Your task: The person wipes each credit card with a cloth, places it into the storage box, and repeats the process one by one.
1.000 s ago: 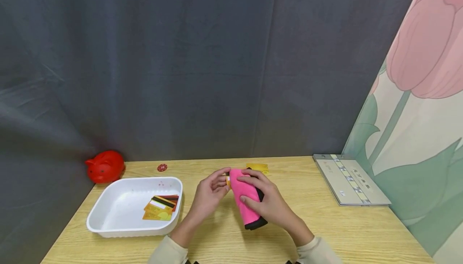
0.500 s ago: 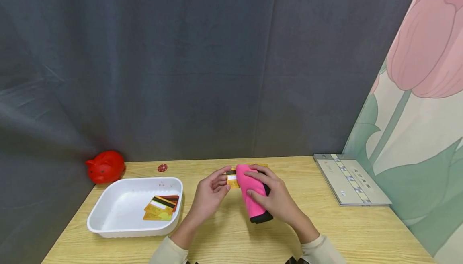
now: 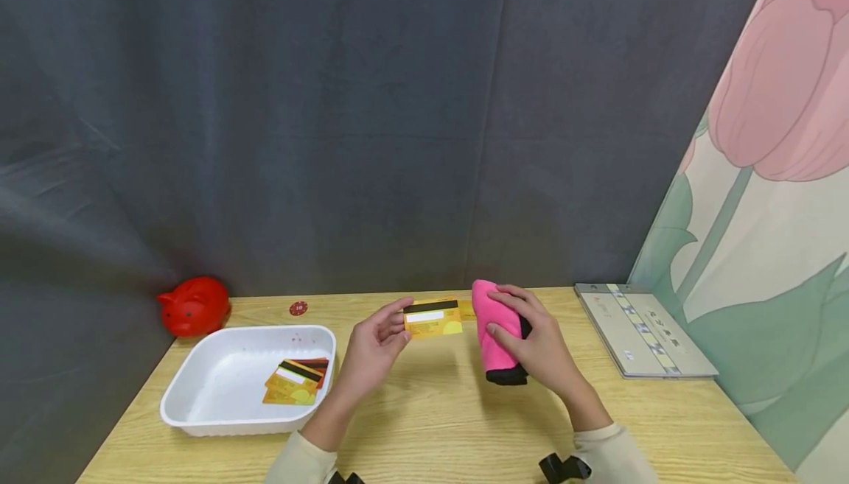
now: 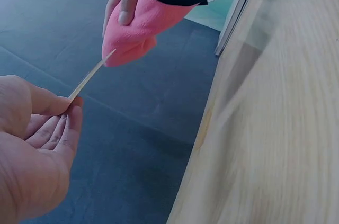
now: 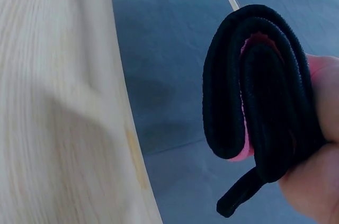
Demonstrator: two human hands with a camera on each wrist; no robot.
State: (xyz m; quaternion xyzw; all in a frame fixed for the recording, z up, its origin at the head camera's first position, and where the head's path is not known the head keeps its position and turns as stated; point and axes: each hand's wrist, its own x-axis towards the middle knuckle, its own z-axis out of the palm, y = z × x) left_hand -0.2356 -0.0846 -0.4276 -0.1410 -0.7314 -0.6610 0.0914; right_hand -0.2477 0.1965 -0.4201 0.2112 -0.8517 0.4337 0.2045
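Note:
My left hand (image 3: 373,348) pinches a yellow bank card (image 3: 433,320) by its left end. The card's back faces me, with a black stripe and a white strip. Seen edge-on in the left wrist view, the card (image 4: 90,78) sits between thumb and fingertips. To its right, my right hand (image 3: 537,337) grips a folded pink cloth (image 3: 494,328) with black edging, held above the table. In the right wrist view its black edge (image 5: 222,86) shows several folded layers and a small loop. Behind the held card, another yellow card (image 3: 467,310) lies on the table, partly hidden.
At left stands a white tray (image 3: 199,421) with yellow and red cards (image 3: 292,382) in it. Behind it are a red piggy bank (image 3: 194,307) and a red poker chip (image 3: 298,309). A grey binder (image 3: 643,329) lies at the right against the wall. A dark curtain (image 3: 371,138) hangs behind the table.
The right hand has moved right and up with the pink cloth, away from the left hand. The yellow card, first mostly hidden by the cloth, now shows fully in the left fingers.

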